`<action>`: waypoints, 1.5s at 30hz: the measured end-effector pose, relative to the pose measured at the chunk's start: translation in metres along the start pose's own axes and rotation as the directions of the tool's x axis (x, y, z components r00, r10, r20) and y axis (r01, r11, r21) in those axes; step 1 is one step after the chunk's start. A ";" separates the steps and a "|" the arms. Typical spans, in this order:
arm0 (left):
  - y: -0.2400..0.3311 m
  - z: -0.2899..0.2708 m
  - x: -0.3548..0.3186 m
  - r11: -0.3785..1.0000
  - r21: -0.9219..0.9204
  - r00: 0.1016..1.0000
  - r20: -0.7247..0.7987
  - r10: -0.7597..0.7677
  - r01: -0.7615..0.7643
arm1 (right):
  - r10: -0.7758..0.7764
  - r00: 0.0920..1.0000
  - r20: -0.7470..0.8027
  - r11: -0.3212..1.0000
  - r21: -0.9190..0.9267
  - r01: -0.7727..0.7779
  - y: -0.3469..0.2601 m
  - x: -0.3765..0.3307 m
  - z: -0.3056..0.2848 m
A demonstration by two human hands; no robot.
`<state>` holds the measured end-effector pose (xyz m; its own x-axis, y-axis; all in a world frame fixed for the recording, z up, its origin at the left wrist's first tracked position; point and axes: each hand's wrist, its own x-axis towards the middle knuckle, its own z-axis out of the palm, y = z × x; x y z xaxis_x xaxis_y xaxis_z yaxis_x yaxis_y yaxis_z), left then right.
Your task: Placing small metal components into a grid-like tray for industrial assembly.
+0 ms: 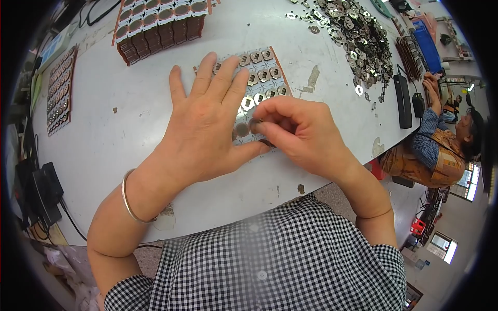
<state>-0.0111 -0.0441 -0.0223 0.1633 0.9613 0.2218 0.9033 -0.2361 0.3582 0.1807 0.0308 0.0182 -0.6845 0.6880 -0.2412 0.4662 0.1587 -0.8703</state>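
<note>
Spreading across most of the view, the white worktable (pixel 129 140) carries everything else, and the places below are told from the small panel of round cells (pixel 259 78) that lies near its middle. A person in a black-and-white checked shirt (pixel 270 259) sits at the table edge nearest the camera, below the panel, and a co-worker in a patterned top (pixel 441 150) sits well to the right of it, at the table's far side. Above and to the right of the panel lies a loose heap of small metal parts (pixel 358 36), and above and to the left stands a stack of brown trays (pixel 161 26) topped with rows of round cells. Far to the left of the panel lies a flat strip of more cells (pixel 59 90) near the table's rim. A black bar-shaped device (pixel 402 101) lies to the right, just below the heap. The left hand (pixel 202 124), with a thin bangle (pixel 129 199) at the wrist, lies flat on the panel's left part, fingers straight and slightly apart, pressing it to the table. The right hand (pixel 295 129) is at the panel's lower right corner, its thumb and forefinger pinched together on a small dark round piece (pixel 255 124) right at the panel's surface, the other fingers curled under.
</note>
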 end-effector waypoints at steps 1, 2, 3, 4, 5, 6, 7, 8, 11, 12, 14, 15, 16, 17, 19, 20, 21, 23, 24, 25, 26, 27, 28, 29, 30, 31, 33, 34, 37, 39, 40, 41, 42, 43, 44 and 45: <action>0.000 0.001 0.000 1.000 -0.001 1.000 0.000 -0.002 0.002 | -0.013 1.000 -0.008 0.995 -0.095 0.013 -0.001 0.001 0.001; -0.001 0.002 -0.001 1.000 0.010 1.000 -0.002 0.006 -0.006 | -0.013 1.000 -0.006 0.995 -0.096 0.012 0.001 0.001 0.002; -0.001 0.002 -0.001 1.000 0.020 1.000 -0.005 0.014 -0.014 | -0.089 0.996 -0.023 0.987 -0.135 0.085 0.004 0.001 0.003; 0.000 0.002 -0.001 1.000 0.020 1.000 -0.005 0.011 -0.011 | -0.166 0.986 -0.036 0.972 -0.174 0.157 0.006 0.002 0.003; 0.001 0.003 -0.001 1.000 0.024 1.000 -0.003 0.007 -0.007 | -0.166 0.986 -0.032 0.972 -0.174 0.158 0.006 0.002 0.003; 0.002 0.003 -0.002 1.000 0.028 1.000 0.000 0.003 -0.003 | -0.190 0.981 -0.034 0.960 -0.218 0.178 0.006 0.003 0.003; 0.002 0.003 -0.002 1.000 0.027 1.000 -0.001 0.002 -0.002 | -0.213 0.976 -0.038 0.945 -0.262 0.196 0.006 0.003 0.003; 0.003 0.004 -0.002 1.000 0.028 1.000 -0.013 0.003 -0.003 | -0.212 0.977 -0.037 0.945 -0.263 0.195 0.009 0.003 0.004; 0.003 0.005 -0.002 1.000 0.027 0.999 -0.032 0.002 -0.001 | -0.372 0.924 -0.089 0.872 -0.375 0.315 0.021 0.002 0.009; 0.003 0.006 -0.002 1.000 0.026 0.999 -0.037 0.002 -0.001 | -0.390 0.912 -0.124 0.861 -0.400 0.314 0.022 0.000 0.010; 0.003 0.006 -0.002 0.999 0.033 0.999 -0.038 -0.003 0.004 | -0.409 0.899 -0.156 0.850 -0.423 0.313 0.024 -0.004 0.013; 0.003 0.006 -0.002 0.999 0.040 0.999 -0.038 -0.004 0.005 | -0.424 0.891 -0.161 0.841 -0.434 0.322 0.025 -0.007 0.015; 0.003 0.007 -0.002 0.999 0.040 0.999 -0.038 -0.004 0.005 | -0.439 0.883 -0.168 0.832 -0.447 0.329 0.025 -0.008 0.016; 0.003 0.007 -0.001 0.999 0.041 0.999 -0.042 -0.005 0.007 | -0.439 0.883 -0.168 0.832 -0.447 0.328 0.026 -0.009 0.016; 0.003 0.007 -0.001 0.999 0.042 0.999 -0.049 -0.001 0.003 | -0.518 0.841 -0.157 0.767 -0.520 0.375 0.025 -0.009 0.017; 0.003 0.007 -0.001 0.999 0.047 0.999 -0.050 -0.002 0.004 | -0.519 0.840 -0.161 0.766 -0.523 0.374 0.025 -0.009 0.018; 0.003 0.007 -0.001 0.999 0.053 0.999 -0.051 -0.003 0.005 | -0.531 0.834 -0.150 0.747 -0.548 0.377 0.024 -0.009 0.019; 0.003 0.006 -0.001 0.999 0.051 0.999 -0.050 0.004 -0.001 | -0.547 0.824 -0.143 0.721 -0.581 0.378 0.024 -0.009 0.016; 0.004 0.005 -0.002 0.999 0.048 0.999 -0.043 0.002 0.000 | -0.536 0.838 -0.105 0.726 -0.565 0.393 0.025 -0.007 0.014; 0.004 0.005 -0.001 0.999 0.048 0.999 -0.048 0.014 -0.012 | -0.521 0.850 -0.070 0.732 -0.549 0.403 0.027 -0.006 0.012; 0.004 0.005 -0.001 0.999 0.041 0.999 -0.040 0.010 -0.009 | -0.523 0.849 -0.078 0.729 -0.556 0.398 0.029 -0.004 0.010; 0.005 0.005 0.000 0.999 0.035 0.999 -0.032 0.006 -0.005 | -0.521 0.850 -0.072 0.743 -0.529 0.411 0.030 -0.003 0.009; 0.005 0.005 0.000 0.999 0.035 0.999 -0.036 0.017 -0.016 | -0.520 0.852 -0.065 0.756 -0.500 0.423 0.030 -0.002 0.008; 0.005 0.004 0.000 0.999 0.036 1.000 -0.018 0.005 -0.005 | -0.521 0.850 -0.073 0.754 -0.506 0.419 0.028 -0.003 0.005; 0.005 0.004 0.000 0.999 0.037 1.000 0.000 -0.007 0.007 | -0.528 0.848 -0.037 0.736 -0.518 0.436 0.025 -0.004 0.001; 0.003 0.004 -0.001 0.999 0.042 1.000 -0.004 -0.005 0.005 | -0.539 0.842 0.004 0.716 -0.525 0.460 0.025 -0.002 -0.002; 0.004 0.005 -0.002 0.999 0.044 1.000 0.016 -0.001 0.001 | -0.640 0.752 -0.162 0.702 -0.520 0.486 0.042 0.020 -0.029; 0.004 0.004 -0.003 0.999 0.052 1.000 0.011 -0.009 0.008 | -0.592 0.759 -0.270 0.726 -0.587 0.358 0.045 0.035 -0.049; 0.005 0.003 0.000 0.998 0.058 1.000 0.027 0.012 -0.013 | -0.559 0.730 -0.394 0.677 -0.725 0.126 0.062 0.080 -0.113; 0.005 0.005 0.002 0.999 0.037 1.000 0.030 0.005 -0.006 | -0.525 0.752 -0.399 0.648 -0.760 0.050 0.071 0.098 -0.127; 0.005 0.004 0.000 0.999 0.038 0.999 0.031 -0.005 0.004 | -0.488 0.777 -0.397 0.618 -0.786 -0.013 0.072 0.103 -0.126; 0.005 0.003 0.000 0.999 0.038 1.000 0.024 0.004 -0.005 | -0.488 0.781 -0.390 0.619 -0.786 -0.006 0.072 0.104 -0.125; 0.005 0.002 0.000 0.999 0.037 1.000 0.016 0.015 -0.016 | -0.469 0.796 -0.383 0.668 -0.743 0.036 0.071 0.102 -0.125; 0.005 0.002 -0.001 0.999 0.037 1.000 0.020 -0.001 0.000 | -0.449 0.814 -0.369 0.716 -0.694 0.081 0.069 0.102 -0.120; 0.004 0.002 -0.002 1.000 0.029 1.000 0.010 0.006 -0.006 | -0.296 0.874 -0.386 0.794 -0.607 0.001 0.054 0.095 -0.111; 0.001 0.003 -0.003 1.000 0.020 1.000 0.000 0.013 -0.013 | -0.294 0.881 -0.370 0.796 -0.605 0.011 0.040 0.086 -0.101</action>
<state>-0.0093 -0.0464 -0.0251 0.1755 0.9581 0.2263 0.9088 -0.2460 0.3369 0.1975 0.1678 0.0060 -0.5325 0.8220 0.2019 0.7028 0.5623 -0.4359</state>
